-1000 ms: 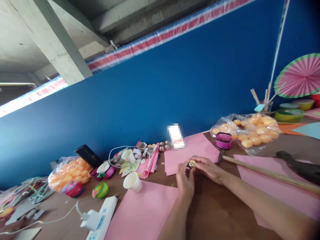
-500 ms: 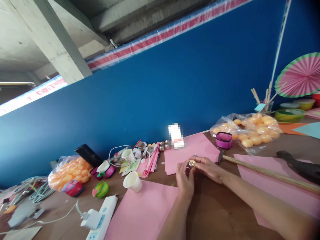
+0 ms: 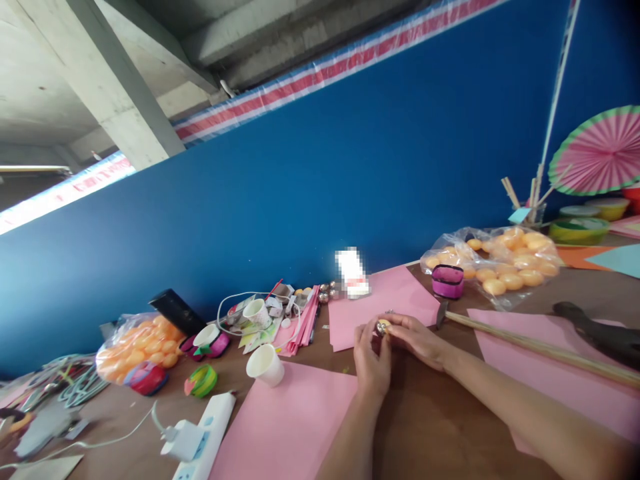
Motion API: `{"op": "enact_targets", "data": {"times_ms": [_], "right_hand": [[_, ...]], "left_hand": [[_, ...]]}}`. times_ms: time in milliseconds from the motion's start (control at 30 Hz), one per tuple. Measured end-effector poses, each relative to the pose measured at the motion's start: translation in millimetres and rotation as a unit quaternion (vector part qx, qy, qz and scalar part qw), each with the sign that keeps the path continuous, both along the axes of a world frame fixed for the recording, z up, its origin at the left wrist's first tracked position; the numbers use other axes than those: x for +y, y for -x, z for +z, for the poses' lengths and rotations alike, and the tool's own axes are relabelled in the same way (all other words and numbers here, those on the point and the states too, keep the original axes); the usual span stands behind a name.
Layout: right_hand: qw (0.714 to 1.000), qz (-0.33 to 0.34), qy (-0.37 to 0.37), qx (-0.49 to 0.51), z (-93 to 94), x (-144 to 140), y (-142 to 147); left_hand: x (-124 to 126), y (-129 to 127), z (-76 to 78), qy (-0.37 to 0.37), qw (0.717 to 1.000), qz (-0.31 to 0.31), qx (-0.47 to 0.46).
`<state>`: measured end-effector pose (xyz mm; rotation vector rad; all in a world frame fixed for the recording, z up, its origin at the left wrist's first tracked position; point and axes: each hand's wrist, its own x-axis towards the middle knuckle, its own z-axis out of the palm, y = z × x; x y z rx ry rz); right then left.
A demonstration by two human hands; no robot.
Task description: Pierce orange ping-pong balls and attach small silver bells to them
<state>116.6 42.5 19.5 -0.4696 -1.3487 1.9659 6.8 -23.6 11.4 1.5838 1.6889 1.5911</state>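
Over the brown table, my left hand (image 3: 373, 360) and my right hand (image 3: 415, 339) meet at the fingertips. Both are closed around a small shiny metallic ball (image 3: 383, 327), silver with a yellowish-orange part beside it. The fingers hide much of it, so its exact kind is unclear. Just beyond the fingertips lies a pink sheet (image 3: 385, 293), with a tiny silvery bit near its front edge. A hammer (image 3: 465, 319) with a wooden handle rests right of my right hand.
Left of my hands stand a white paper cup (image 3: 265, 365) and a power strip (image 3: 216, 417). Clear bags of orange balls lie at right (image 3: 520, 260) and left (image 3: 143, 343). Several shiny balls (image 3: 324, 293) sit by the blue partition (image 3: 300, 180). A purple band (image 3: 448, 281) is near.
Both hands stay nearly in place; the fingers have shifted slightly around the shiny ball, and the left hand is a touch farther right. A dark shape now shows at the far left edge.
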Motion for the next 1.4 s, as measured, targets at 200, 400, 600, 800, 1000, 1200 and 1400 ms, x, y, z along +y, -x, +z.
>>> {"op": "enact_targets", "data": {"times_ms": [200,400,600,800,1000,1200,1400], "right_hand": [[1.000,-0.031,-0.001,0.003,-8.6,4,3],[0.991,-0.063,-0.109,-0.038,-6.5,5,3],[0.987,-0.059,-0.141,-0.041,-8.8,7,3],[0.983,-0.076,-0.160,-0.050,-9.8,7,3],[0.975,-0.104,-0.185,-0.064,-7.9,6,5],[0.974,-0.091,-0.199,-0.057,-9.3,5,5],[0.973,-0.091,-0.202,-0.065,-9.7,6,5]], "left_hand": [[3,1,-1.8,0.007,0.996,0.037,-0.077],[2,3,3.8,-0.012,0.995,0.033,-0.097],[6,9,-6.1,-0.015,0.982,-0.012,-0.188],[6,8,-6.4,-0.015,0.972,-0.035,-0.232],[5,5,-2.7,0.019,0.918,-0.092,-0.386],[6,6,-3.0,0.026,0.905,-0.120,-0.406],[7,4,-3.0,0.033,0.912,-0.088,-0.399]]}}
